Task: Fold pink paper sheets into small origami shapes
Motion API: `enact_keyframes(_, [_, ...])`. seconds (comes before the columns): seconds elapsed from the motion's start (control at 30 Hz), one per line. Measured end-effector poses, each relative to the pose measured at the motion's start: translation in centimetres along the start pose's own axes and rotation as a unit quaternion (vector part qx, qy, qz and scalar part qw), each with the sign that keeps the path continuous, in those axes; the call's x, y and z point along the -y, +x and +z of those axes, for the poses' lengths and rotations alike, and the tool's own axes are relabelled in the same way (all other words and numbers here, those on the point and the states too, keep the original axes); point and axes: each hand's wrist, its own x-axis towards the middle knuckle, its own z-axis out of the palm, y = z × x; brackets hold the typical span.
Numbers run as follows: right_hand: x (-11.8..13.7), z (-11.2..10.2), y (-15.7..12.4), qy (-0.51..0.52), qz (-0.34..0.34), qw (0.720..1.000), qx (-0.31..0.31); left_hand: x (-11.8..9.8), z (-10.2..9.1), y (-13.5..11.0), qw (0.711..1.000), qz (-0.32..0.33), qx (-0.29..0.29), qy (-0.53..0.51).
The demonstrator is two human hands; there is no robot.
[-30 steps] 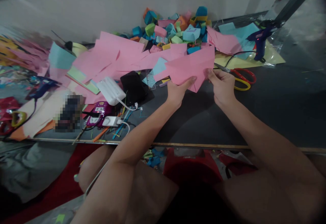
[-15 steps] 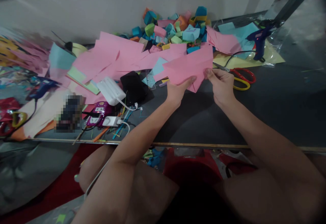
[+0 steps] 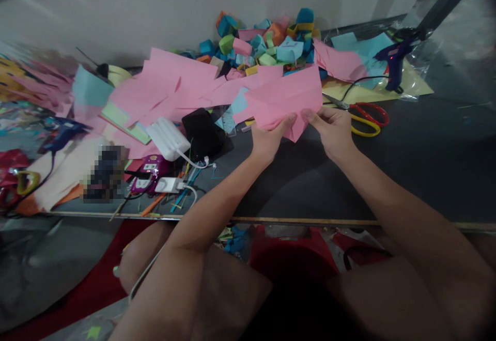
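A folded sheet of pink paper (image 3: pixel 289 93) is held up over the dark table between both hands. My left hand (image 3: pixel 269 137) grips its lower left part, the thumb lying on the front face. At the lower right edge, my right hand (image 3: pixel 331 126) pinches the paper between thumb and fingers; some fingertips are hidden behind it. A pointed flap of the paper hangs down between the hands. Just right of my right hand lie scissors (image 3: pixel 368 120) with red and yellow handles, their blades pointing toward the sheet.
Behind the sheet is a heap of small coloured paper pieces (image 3: pixel 258 46). Pink sheets (image 3: pixel 170 82) spread to the left, near a white power adapter (image 3: pixel 167 138) and a black pouch (image 3: pixel 202 133). Blue glue guns lie at right (image 3: pixel 395 64) and left (image 3: pixel 65 132).
My right hand has slid left along the paper's lower edge, closer to my left thumb. The paper has shifted slightly left, and my left hand stays on it.
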Motion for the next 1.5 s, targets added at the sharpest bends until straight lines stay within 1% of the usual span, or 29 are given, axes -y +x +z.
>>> enact_keyframes(0.17, [-0.3, 0.1, -0.1, -0.008, -0.005, 1.000, -0.014, 0.0, 0.1, 0.1, 1.000, -0.007, 0.019, 0.011])
enact_keyframes(0.5, [-0.3, -0.1, 0.1, -0.037, -0.002, 0.999, -0.030, -0.7, 0.5, -0.2, 0.999, -0.046, -0.006, -0.012])
enact_keyframes(0.67, [-0.4, -0.1, 0.3, -0.009, -0.009, 0.999, -0.041, -0.6, 0.5, -0.2, 0.999, -0.042, -0.005, -0.005])
enact_keyframes(0.73, [-0.5, 0.0, 0.4, -0.005, -0.009, 0.999, -0.037, -0.5, 0.4, 0.0, 0.999, -0.042, -0.002, -0.002])
enact_keyframes(0.83, [-0.4, -0.1, 0.4, -0.004, -0.002, 1.000, -0.009, -0.5, 0.3, 0.1, 0.999, -0.052, 0.005, -0.010])
enact_keyframes(0.93, [-0.3, -0.1, 0.2, -0.015, 0.006, 1.000, 0.014, -0.5, 0.3, 0.2, 0.999, -0.044, -0.005, -0.013])
enact_keyframes(1.03, [-0.4, -0.2, 0.1, -0.023, 0.007, 1.000, 0.012, -0.4, 0.2, 0.2, 0.999, -0.036, -0.017, -0.004])
enact_keyframes(1.17, [-0.6, -0.2, 0.1, -0.009, 0.016, 1.000, 0.016, -0.1, 0.0, 0.4, 1.000, -0.021, -0.010, 0.001])
enact_keyframes(1.33, [-0.1, 0.3, -0.1, 0.047, 0.046, 0.998, 0.016, 0.0, -0.1, 0.4, 1.000, -0.010, -0.003, 0.015])
enact_keyframes(1.4, [0.0, 0.5, -0.3, 0.050, 0.057, 0.997, 0.011, 0.1, -0.2, 0.4, 1.000, -0.006, 0.005, 0.022])
enact_keyframes(1.5, [-0.3, 0.7, -0.4, 0.044, 0.054, 0.998, -0.001, 0.3, -0.3, 0.3, 1.000, 0.008, 0.021, 0.020])
